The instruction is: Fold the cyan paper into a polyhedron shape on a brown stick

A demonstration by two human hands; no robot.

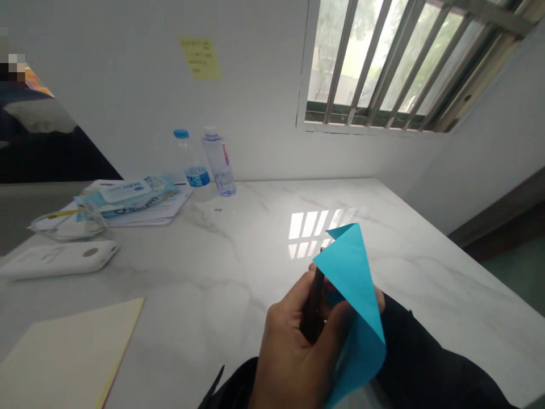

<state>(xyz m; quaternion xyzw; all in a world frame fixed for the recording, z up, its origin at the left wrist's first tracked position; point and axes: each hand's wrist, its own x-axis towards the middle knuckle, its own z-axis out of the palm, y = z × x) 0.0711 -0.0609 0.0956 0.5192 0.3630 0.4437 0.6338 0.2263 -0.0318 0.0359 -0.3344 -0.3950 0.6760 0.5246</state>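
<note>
A bright blue sheet of paper (355, 284), folded or curled with pointed corners, is raised above the table. My left hand (289, 341) is closed around it, the thumb pressing on the paper's near side. Beside the thumb, a dark narrow thing (313, 307) shows inside the same hand; its kind is unclear. Behind the sheet, only a small part of my right hand (378, 299) can be seen, at the paper's right edge. The paper hides its fingers.
On the marbled white table (204, 301) lie a cream pad (72, 352), a white device (63, 258), a cable (70, 224) and a wipes pack (128, 196) on papers (170, 213). Two plastic bottles (196, 170) stand by the wall. Another person's dark sleeve (46, 147) shows at left.
</note>
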